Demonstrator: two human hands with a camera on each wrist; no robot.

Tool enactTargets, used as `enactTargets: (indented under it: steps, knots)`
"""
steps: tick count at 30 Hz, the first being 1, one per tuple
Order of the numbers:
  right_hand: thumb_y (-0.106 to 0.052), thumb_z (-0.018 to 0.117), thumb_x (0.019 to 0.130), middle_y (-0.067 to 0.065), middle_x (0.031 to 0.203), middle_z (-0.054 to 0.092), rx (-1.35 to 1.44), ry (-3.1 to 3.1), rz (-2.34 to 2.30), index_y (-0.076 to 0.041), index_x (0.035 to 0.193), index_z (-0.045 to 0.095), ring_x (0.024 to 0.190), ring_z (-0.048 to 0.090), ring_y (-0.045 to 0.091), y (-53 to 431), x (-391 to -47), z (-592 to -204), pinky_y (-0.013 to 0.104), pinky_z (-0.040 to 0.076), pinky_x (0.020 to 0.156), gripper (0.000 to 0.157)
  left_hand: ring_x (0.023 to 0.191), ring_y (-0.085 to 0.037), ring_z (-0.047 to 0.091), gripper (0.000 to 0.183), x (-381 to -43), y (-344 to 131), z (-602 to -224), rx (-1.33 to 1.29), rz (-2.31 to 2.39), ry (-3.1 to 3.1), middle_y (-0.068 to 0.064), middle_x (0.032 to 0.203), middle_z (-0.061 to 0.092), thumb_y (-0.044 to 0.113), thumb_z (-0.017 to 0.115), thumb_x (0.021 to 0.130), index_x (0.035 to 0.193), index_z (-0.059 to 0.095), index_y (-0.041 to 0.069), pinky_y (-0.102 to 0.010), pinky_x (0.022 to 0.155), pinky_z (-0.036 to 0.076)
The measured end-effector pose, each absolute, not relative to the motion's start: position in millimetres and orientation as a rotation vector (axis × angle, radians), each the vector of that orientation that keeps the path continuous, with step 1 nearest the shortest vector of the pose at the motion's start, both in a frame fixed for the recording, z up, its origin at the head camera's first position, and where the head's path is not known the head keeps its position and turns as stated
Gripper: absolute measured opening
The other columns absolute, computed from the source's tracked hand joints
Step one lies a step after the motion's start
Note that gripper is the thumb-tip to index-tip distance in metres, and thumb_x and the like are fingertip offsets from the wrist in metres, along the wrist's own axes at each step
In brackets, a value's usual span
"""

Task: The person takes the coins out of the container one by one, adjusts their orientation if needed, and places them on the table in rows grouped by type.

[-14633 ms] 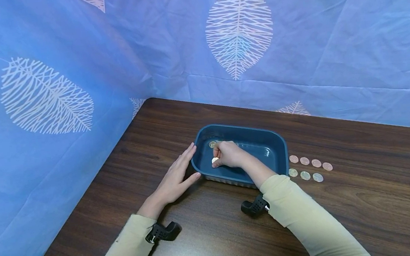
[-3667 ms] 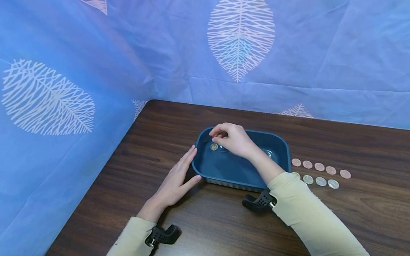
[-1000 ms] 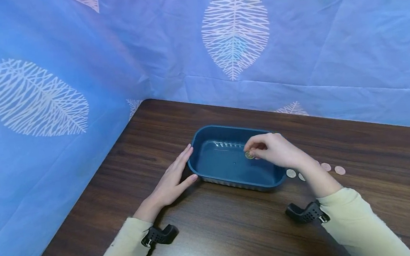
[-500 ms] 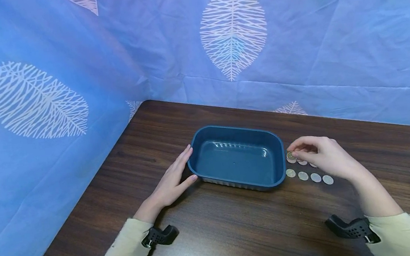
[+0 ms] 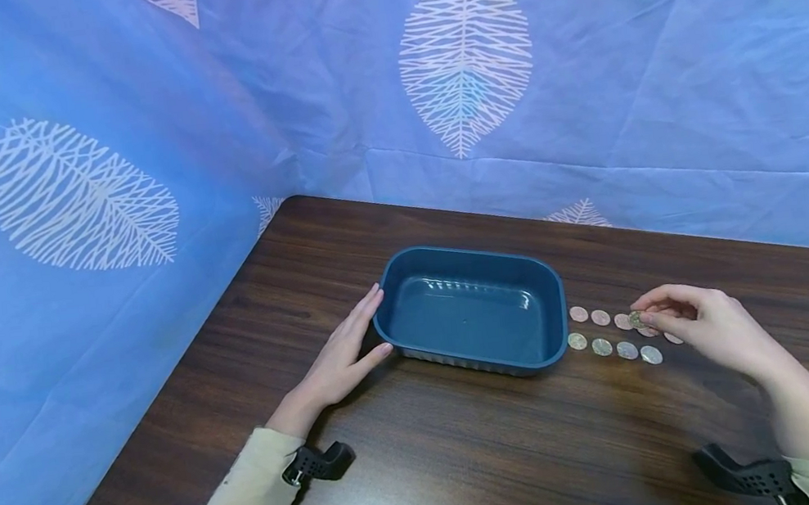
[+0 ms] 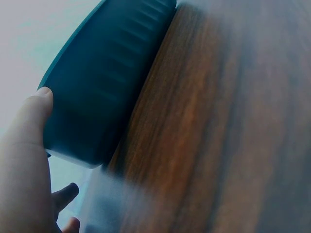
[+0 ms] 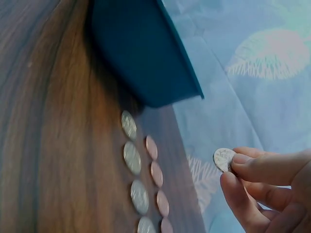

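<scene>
My left hand rests with extended fingers against the left end of a dark blue rectangular basin. In the left wrist view its thumb touches the ribbed outer wall of the basin. To the right of the basin, my right hand pinches a coin between thumb and fingertips, raised over the table. Below it lie two rows of coins. Copper-coloured coins make up the back row, partly hidden by the right hand, and silvery to pale gold coins form the front one.
The table has a dark wood-grain top with a rounded left corner. Blue cloth with white leaf prints hangs behind it and along its left side. Each wrist wears a black camera mount.
Earlier the basin held coins. My right hand has lifted the last one out and carried it right, over the rows, which have grown longer. The left hand stays at the basin.
</scene>
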State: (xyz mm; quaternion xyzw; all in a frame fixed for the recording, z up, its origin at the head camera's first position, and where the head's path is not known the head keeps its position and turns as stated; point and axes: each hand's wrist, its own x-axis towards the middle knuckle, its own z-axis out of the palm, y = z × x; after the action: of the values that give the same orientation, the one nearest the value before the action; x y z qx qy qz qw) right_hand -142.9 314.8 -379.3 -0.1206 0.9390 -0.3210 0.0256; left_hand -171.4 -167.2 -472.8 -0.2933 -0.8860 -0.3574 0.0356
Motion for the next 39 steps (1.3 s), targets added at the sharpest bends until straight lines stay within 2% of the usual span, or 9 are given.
enactTargets:
  steps: [6, 17, 29, 39]
  knots:
    - [-0.020, 0.061, 0.096, 0.001, 0.085, 0.069, -0.329, 2.928, -0.910, -0.009, 0.112, 0.066, 0.073, 0.062, 0.007, 332.2, -139.8, -389.4, 0.024, 0.044, 0.059, 0.021, 0.144, -0.015, 0.011, 0.072, -172.4, -167.3, -472.1, -0.919, -1.104, -2.705, -0.002, 0.160, 0.008, 0.041, 0.049, 0.099, 0.155, 0.008, 0.023, -0.054, 0.110, 0.021]
    - [-0.018, 0.061, 0.095, -0.001, 0.087, 0.069, -0.300, 2.887, -0.821, -0.007, 0.110, 0.067, 0.072, 0.061, 0.001, 357.1, -133.2, -409.0, 0.024, 0.044, 0.061, 0.019, 0.144, -0.015, 0.011, 0.072, -172.6, -165.8, -470.8, -0.919, -1.103, -2.701, -0.005, 0.160, 0.009, 0.042, 0.048, 0.099, 0.155, 0.010, 0.021, -0.055, 0.109, 0.021]
    - [-0.028, 0.068, 0.090, 0.000, 0.088, 0.068, -0.218, 2.881, -0.722, -0.008, 0.105, 0.068, 0.072, 0.057, -0.005, 361.5, -130.3, -420.8, 0.036, 0.043, 0.066, 0.025, 0.144, -0.015, 0.011, 0.071, -172.1, -165.4, -471.5, -0.918, -1.103, -2.704, -0.004, 0.160, 0.009, 0.043, 0.047, 0.099, 0.155, 0.010, 0.021, -0.054, 0.110, 0.021]
    - [-0.027, 0.070, 0.088, -0.006, 0.074, 0.060, -0.211, 2.920, -0.642, -0.017, 0.087, 0.071, 0.064, 0.048, 0.004, 355.2, -128.7, -422.4, 0.034, 0.038, 0.063, 0.010, 0.144, -0.014, 0.011, 0.072, -170.5, -166.7, -470.1, -0.904, -1.106, -2.722, 0.000, 0.160, 0.007, 0.043, 0.048, 0.099, 0.155, 0.009, 0.021, -0.054, 0.110, 0.020]
